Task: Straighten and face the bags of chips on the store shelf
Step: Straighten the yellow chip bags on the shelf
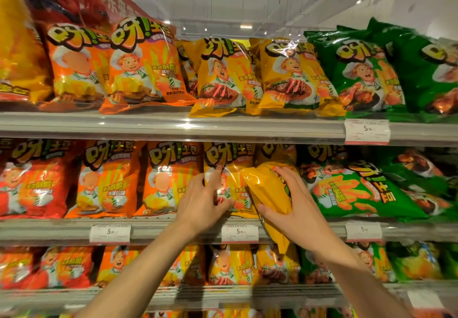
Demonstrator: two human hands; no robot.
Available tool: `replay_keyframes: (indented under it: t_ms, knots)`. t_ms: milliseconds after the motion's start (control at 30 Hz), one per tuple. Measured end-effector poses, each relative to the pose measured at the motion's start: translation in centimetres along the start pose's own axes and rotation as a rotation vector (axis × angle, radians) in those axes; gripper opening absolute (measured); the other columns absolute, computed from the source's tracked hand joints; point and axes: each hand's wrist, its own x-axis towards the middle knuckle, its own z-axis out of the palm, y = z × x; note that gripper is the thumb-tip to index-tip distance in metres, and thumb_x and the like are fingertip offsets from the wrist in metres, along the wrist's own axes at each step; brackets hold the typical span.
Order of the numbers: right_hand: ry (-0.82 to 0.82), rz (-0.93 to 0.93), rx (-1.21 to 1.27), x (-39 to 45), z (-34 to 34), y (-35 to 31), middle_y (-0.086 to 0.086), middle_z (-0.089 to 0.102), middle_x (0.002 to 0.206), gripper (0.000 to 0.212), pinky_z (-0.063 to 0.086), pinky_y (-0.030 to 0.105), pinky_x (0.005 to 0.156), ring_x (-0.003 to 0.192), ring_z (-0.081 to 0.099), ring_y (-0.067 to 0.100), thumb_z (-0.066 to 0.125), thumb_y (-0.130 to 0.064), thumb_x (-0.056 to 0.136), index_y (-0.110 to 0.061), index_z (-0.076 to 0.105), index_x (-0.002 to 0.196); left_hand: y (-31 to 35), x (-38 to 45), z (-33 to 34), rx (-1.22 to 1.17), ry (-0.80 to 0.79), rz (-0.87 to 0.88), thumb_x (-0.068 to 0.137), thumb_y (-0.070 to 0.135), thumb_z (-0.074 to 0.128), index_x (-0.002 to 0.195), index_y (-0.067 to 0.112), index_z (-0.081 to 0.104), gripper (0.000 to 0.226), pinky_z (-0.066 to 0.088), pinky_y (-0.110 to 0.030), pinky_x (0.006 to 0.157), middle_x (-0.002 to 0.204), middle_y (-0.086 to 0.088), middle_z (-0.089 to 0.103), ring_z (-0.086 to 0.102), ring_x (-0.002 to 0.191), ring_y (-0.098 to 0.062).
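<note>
On the middle shelf (173, 231) stands a row of chip bags. My right hand (295, 208) grips a yellow bag (266, 191) that is tilted and turned edge-on, its lower corner hanging over the shelf front. My left hand (205, 201) rests on the upright yellow bag (233, 169) just to the left, fingers spread on its front and thumb curled at its lower edge. A green bag (359, 193) to the right lies tipped sideways.
Orange bags (168, 179) and red bags (32, 181) fill the middle shelf's left part. The top shelf (223, 125) holds orange, yellow and green bags, some leaning. A lower shelf (223, 293) carries more bags. Price tags (239, 233) clip to the shelf fronts.
</note>
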Motion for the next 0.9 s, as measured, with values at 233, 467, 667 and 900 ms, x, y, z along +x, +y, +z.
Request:
replay_keyframes:
  t_ms: [233,467,667,900]
  knots:
    - [-0.065,0.001,-0.017,-0.5,0.0,0.3,-0.024,0.0,0.162,0.102,0.013,0.041,0.123,0.149,-0.002,-0.001,0.066,-0.076,0.07,-0.049,0.01,0.152,-0.1,-0.8,-4.3,-0.311,0.155,-0.016,0.096,0.047,0.058,0.144,0.029,0.047,0.052,0.043,-0.031,0.104,0.137,-0.001,0.046,0.048,0.125,-0.016]
    - [-0.179,0.002,0.09,-0.7,-0.9,0.4,-0.031,0.004,0.16,0.077,0.004,0.038,0.123,0.145,-0.009,-0.01,0.057,-0.069,0.083,-0.057,0.018,0.148,5.7,1.0,-5.2,-0.683,-0.275,-0.054,0.095,0.065,0.047,0.117,0.03,0.063,0.044,0.058,-0.033,0.08,0.102,0.01,0.069,0.067,0.089,-0.007]
    - [-0.14,0.07,0.26,-0.5,-2.1,0.8,-0.03,0.027,0.154,0.046,0.015,0.03,0.122,0.141,0.013,-0.017,0.051,-0.048,0.096,-0.05,0.042,0.142,7.0,2.3,-3.8,-0.635,-0.346,-0.133,0.064,0.077,0.073,0.134,0.034,0.053,0.084,0.056,-0.028,0.071,0.107,0.006,0.071,0.069,0.089,-0.011]
    - [0.023,0.152,0.214,-0.1,-2.5,2.3,-0.02,0.046,0.141,0.039,0.038,0.038,0.113,0.131,0.044,0.002,0.048,-0.038,0.102,-0.037,0.045,0.141,6.2,0.8,-4.3,-0.777,-0.187,-0.119,0.084,0.039,0.078,0.119,0.032,0.063,0.039,0.047,-0.004,0.062,0.101,0.019,0.063,0.061,0.076,0.018]
